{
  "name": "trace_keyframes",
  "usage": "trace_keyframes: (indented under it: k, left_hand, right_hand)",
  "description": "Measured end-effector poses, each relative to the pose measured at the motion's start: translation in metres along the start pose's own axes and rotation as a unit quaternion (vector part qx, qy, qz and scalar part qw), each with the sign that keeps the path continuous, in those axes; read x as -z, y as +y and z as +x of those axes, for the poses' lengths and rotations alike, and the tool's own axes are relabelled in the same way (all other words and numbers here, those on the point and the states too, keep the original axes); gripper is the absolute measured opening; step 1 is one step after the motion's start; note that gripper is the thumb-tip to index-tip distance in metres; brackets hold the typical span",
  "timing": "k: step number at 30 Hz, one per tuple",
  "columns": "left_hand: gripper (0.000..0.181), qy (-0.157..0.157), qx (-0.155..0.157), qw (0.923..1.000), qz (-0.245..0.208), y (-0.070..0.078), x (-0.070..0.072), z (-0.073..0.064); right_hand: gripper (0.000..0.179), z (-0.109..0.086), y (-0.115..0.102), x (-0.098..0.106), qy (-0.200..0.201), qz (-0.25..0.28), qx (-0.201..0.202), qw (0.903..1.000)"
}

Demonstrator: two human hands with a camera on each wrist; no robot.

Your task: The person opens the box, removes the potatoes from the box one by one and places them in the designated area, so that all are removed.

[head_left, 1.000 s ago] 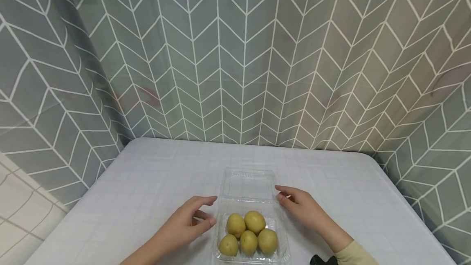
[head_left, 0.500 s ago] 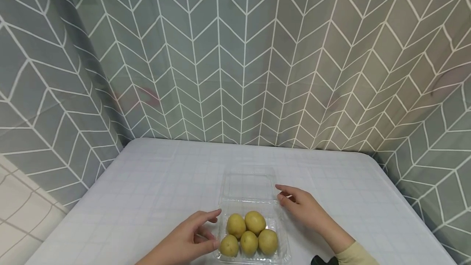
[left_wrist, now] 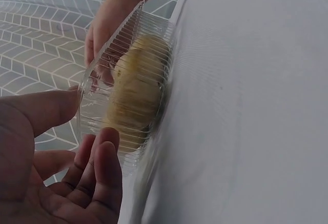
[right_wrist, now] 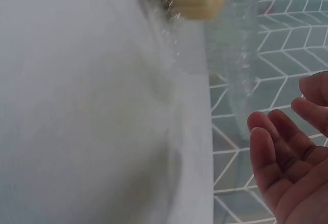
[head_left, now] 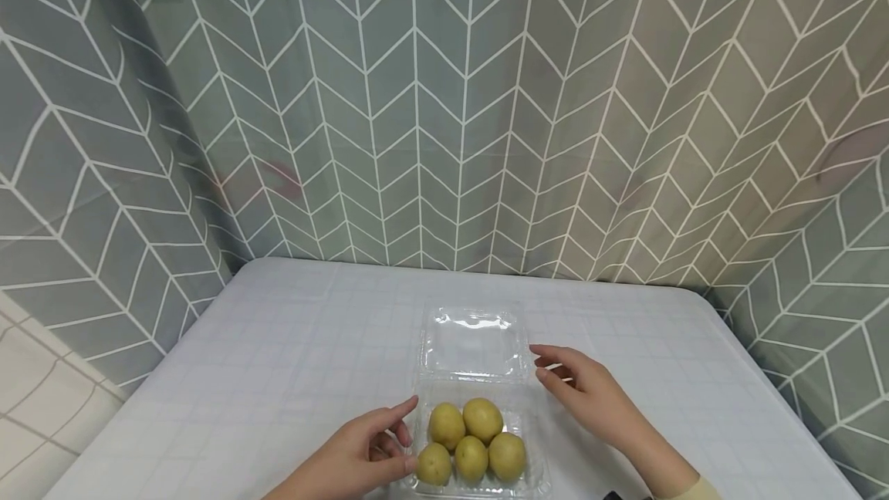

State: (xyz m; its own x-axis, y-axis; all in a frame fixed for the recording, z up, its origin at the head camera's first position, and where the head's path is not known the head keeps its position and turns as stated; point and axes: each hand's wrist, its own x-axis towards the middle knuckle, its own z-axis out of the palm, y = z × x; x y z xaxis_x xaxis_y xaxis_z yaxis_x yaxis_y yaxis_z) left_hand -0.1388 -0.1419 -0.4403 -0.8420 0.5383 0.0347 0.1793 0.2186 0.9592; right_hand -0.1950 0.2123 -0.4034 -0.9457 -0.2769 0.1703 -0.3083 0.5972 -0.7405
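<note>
A clear plastic clamshell box (head_left: 535,477) lies unfolded on the table, its lid (head_left: 475,349) laid back on the far side. Several round yellow fruits (head_left: 471,459) sit in its near half. My left hand (head_left: 361,450) is at the box's left side; in the left wrist view, a digit tip meets the clear rim (left_wrist: 80,98) and the other fingers (left_wrist: 106,167) are loosely bent beside the ribbed wall. Just off the lid's right edge, my right hand (head_left: 583,392) hovers with relaxed fingers (right_wrist: 264,149) and holds nothing.
A white cloth (head_left: 312,330) covers the table. Behind it and at both sides hangs a grey-green curtain (head_left: 444,114) with white chevron lines. A dark object (head_left: 614,495) shows beside my right wrist at the bottom edge.
My left hand has come down and right to the box's left side. My right hand has shifted slightly right, away from the lid. The lid's far edge now shows a bright glare.
</note>
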Motion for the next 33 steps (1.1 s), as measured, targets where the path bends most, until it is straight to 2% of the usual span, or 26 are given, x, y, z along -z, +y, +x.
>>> trace_keyframes:
  k: [3, 8, 14, 18, 26, 33]
  left_hand:
    - [0.07, -0.003, 0.011, 0.9999, -0.01, 0.0, 0.0, 0.0]
    - [0.071, -0.016, 0.0, 0.9995, -0.026, -0.002, -0.003, 0.004]
    - [0.073, -0.021, -0.032, 0.9989, -0.025, -0.006, -0.004, 0.006]
    - [0.073, -0.013, -0.033, 0.9991, -0.021, -0.009, -0.001, 0.001]
    - [0.074, -0.026, -0.014, 0.9987, -0.042, -0.009, -0.001, 0.004]
    - [0.074, -0.012, -0.029, 0.9991, -0.028, -0.006, -0.001, 0.001]
  right_hand:
    - [0.034, -0.003, -0.004, -0.002, -0.004, 0.009, 0.032, 0.9994]
    - [0.029, -0.009, -0.01, -0.006, -0.027, 0.02, 0.101, 0.9943]
    - [0.029, -0.013, -0.015, -0.016, -0.069, 0.041, 0.174, 0.9814]
    - [0.032, -0.006, -0.02, -0.027, -0.101, 0.014, 0.213, 0.9717]
    - [0.033, -0.003, -0.035, -0.035, -0.162, -0.134, 0.194, 0.9581]
    - [0.034, -0.001, -0.045, -0.04, -0.177, -0.174, 0.193, 0.9494]
